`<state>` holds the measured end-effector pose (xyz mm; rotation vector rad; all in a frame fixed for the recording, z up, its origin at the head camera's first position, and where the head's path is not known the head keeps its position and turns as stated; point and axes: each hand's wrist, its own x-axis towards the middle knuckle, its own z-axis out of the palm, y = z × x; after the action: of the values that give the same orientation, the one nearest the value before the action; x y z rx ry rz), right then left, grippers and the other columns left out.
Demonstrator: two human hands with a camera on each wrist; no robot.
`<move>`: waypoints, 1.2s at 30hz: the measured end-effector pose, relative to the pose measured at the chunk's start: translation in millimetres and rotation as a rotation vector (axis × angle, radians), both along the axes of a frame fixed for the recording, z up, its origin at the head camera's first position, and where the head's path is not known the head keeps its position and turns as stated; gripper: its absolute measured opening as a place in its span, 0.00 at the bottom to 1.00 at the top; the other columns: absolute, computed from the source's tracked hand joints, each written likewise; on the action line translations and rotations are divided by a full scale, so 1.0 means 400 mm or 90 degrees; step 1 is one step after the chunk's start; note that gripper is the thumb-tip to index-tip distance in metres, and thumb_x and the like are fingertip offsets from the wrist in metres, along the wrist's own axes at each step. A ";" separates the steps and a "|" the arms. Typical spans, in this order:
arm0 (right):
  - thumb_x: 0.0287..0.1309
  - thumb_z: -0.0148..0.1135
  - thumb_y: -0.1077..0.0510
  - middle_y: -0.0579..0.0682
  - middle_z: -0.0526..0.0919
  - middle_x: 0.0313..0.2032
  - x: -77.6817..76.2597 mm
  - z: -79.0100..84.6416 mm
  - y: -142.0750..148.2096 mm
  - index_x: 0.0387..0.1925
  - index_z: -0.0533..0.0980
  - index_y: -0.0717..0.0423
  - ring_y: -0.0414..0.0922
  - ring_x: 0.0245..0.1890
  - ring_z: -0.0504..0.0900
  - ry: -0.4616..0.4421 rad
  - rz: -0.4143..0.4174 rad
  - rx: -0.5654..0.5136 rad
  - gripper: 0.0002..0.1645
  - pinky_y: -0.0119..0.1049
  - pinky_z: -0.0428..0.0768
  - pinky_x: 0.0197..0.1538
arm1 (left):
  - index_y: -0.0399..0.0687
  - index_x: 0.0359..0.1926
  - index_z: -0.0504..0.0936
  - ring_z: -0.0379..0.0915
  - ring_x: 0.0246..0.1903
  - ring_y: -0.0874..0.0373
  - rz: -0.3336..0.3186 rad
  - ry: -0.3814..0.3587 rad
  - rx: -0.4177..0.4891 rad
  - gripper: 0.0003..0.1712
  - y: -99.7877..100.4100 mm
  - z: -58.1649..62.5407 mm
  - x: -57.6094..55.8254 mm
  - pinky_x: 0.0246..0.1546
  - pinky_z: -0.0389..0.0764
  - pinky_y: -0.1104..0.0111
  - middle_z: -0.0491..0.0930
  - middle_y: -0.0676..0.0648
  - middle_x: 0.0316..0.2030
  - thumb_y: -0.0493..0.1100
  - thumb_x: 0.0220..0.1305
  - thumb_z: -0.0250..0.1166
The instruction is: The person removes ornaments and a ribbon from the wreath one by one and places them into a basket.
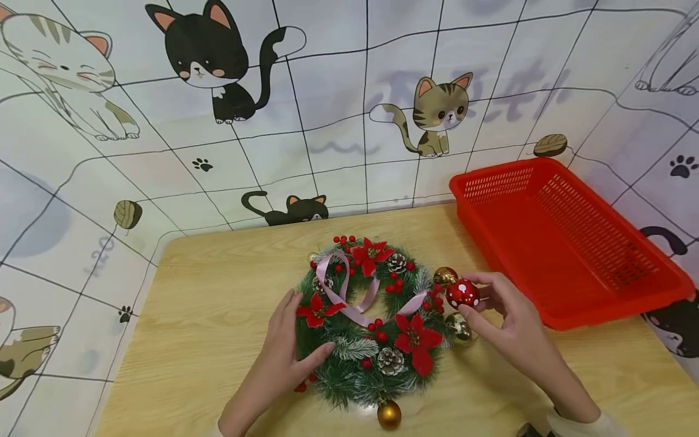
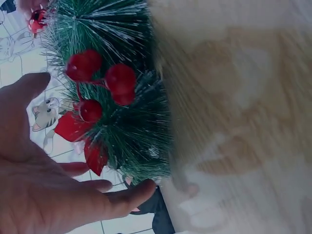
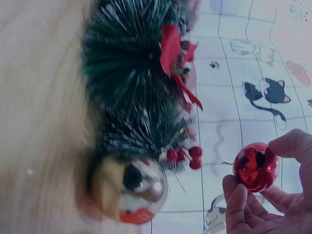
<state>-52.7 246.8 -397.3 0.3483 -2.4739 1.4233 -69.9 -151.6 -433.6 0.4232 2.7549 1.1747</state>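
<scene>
A green wreath [image 1: 349, 388] with red flowers, berries, pinecones and a pink ribbon [image 1: 323, 273] lies on the table. My left hand [image 1: 288, 346] rests along its left side, thumb and fingers spread. At the right side my right hand [image 1: 505, 321] pinches a shiny red bauble [image 1: 463, 294] with white dots between thumb and fingers. In the right wrist view that red bauble [image 3: 256, 167] is lifted beside the wreath. Two gold baubles, one behind [image 1: 445, 276] and one in front [image 1: 459, 326], sit at the wreath's right edge. Another gold bauble [image 1: 389, 415] lies at its front edge.
A red plastic basket [image 1: 551, 243] with slotted walls stands at the right of the wooden table [image 1: 218, 303]. Behind the table rises a wall [image 1: 338, 121] with cat drawings. Part of a dark object [image 1: 528, 430] shows at the bottom edge by the right sleeve.
</scene>
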 end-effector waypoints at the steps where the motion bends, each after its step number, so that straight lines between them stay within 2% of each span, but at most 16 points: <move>1: 0.61 0.76 0.73 0.49 0.85 0.51 -0.002 0.000 0.004 0.67 0.78 0.55 0.39 0.44 0.85 0.001 -0.003 0.000 0.34 0.22 0.80 0.50 | 0.42 0.87 0.50 0.43 0.82 0.32 0.009 -0.006 -0.009 0.65 0.003 -0.002 0.006 0.68 0.63 0.27 0.45 0.36 0.86 0.68 0.67 0.76; 5: 0.61 0.75 0.74 0.48 0.85 0.52 -0.009 0.013 0.033 0.67 0.78 0.55 0.38 0.44 0.84 0.010 -0.023 0.014 0.34 0.21 0.80 0.50 | 0.42 0.87 0.50 0.45 0.82 0.29 0.009 -0.017 -0.029 0.67 0.021 -0.023 0.010 0.69 0.63 0.28 0.45 0.33 0.85 0.68 0.64 0.77; 9: 0.61 0.75 0.75 0.45 0.84 0.54 -0.014 0.030 0.078 0.68 0.78 0.56 0.37 0.45 0.83 0.014 -0.053 0.029 0.35 0.19 0.79 0.49 | 0.44 0.88 0.50 0.46 0.82 0.29 -0.011 -0.002 -0.030 0.67 0.045 -0.042 -0.008 0.68 0.65 0.29 0.44 0.34 0.86 0.67 0.65 0.78; 13: 0.59 0.75 0.77 0.42 0.82 0.57 -0.011 0.041 0.128 0.69 0.77 0.59 0.34 0.46 0.82 0.016 -0.082 0.036 0.37 0.16 0.77 0.51 | 0.45 0.88 0.49 0.45 0.82 0.31 -0.040 0.009 -0.016 0.64 0.060 -0.048 -0.027 0.69 0.65 0.30 0.44 0.35 0.86 0.63 0.67 0.78; 18: 0.62 0.74 0.75 0.37 0.82 0.57 0.005 0.042 0.182 0.70 0.76 0.61 0.31 0.48 0.82 -0.008 -0.124 0.036 0.36 0.15 0.76 0.51 | 0.44 0.88 0.48 0.44 0.83 0.34 -0.081 0.015 -0.009 0.63 0.061 -0.050 -0.045 0.71 0.64 0.33 0.41 0.37 0.87 0.60 0.69 0.77; 24: 0.65 0.74 0.70 0.33 0.81 0.56 0.012 0.039 0.226 0.69 0.76 0.57 0.27 0.45 0.81 -0.028 -0.191 0.046 0.33 0.13 0.75 0.49 | 0.49 0.89 0.46 0.43 0.84 0.36 -0.134 0.014 -0.019 0.62 0.033 -0.043 -0.077 0.74 0.61 0.36 0.39 0.40 0.87 0.61 0.72 0.74; 28: 0.67 0.75 0.68 0.34 0.80 0.56 0.007 0.030 0.238 0.69 0.76 0.55 0.27 0.44 0.80 -0.043 -0.208 0.041 0.32 0.13 0.75 0.48 | 0.51 0.90 0.46 0.41 0.84 0.35 -0.152 0.013 -0.027 0.61 0.001 -0.033 -0.092 0.74 0.59 0.33 0.39 0.41 0.88 0.60 0.72 0.75; 33: 0.68 0.75 0.62 0.28 0.78 0.55 0.004 0.008 0.236 0.71 0.75 0.55 0.24 0.45 0.79 -0.083 -0.216 0.054 0.32 0.13 0.75 0.46 | 0.48 0.89 0.50 0.35 0.84 0.30 -0.156 0.021 -0.052 0.61 -0.045 -0.028 -0.093 0.73 0.51 0.26 0.41 0.37 0.87 0.58 0.70 0.77; 36: 0.69 0.76 0.59 0.25 0.77 0.53 0.004 0.000 0.236 0.71 0.75 0.56 0.22 0.45 0.78 -0.105 -0.217 0.069 0.33 0.13 0.75 0.43 | 0.48 0.89 0.50 0.34 0.83 0.29 -0.150 0.022 -0.062 0.61 -0.067 -0.027 -0.085 0.72 0.49 0.25 0.41 0.34 0.86 0.58 0.70 0.77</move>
<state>-51.3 341.1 -397.2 -0.1728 -2.5864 1.2224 -103.8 -178.4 -444.5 0.7378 2.6841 0.9824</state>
